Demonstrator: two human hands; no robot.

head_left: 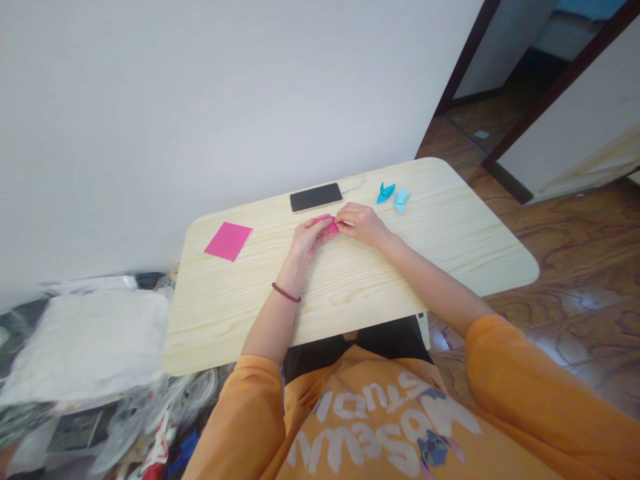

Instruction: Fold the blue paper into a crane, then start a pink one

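Both my hands meet at the middle of a small light wooden table (pixel 450 240). A folded piece of pink paper (pixel 330 224) sits between them on the tabletop. My left hand (pixel 309 237) pinches its left side with closed fingers. My right hand (pixel 361 223) pinches its right side, fingers pressed together. A dark red bead bracelet circles my left wrist. A stack of pink square paper (pixel 229 241) lies to the left, apart from my hands.
A black phone (pixel 316 197) with a white cable lies just behind my hands near the wall. Two folded paper figures, blue (pixel 385 193) and light blue (pixel 401 199), stand at the back right. White plastic bags (pixel 85 347) and clutter fill the floor on the left.
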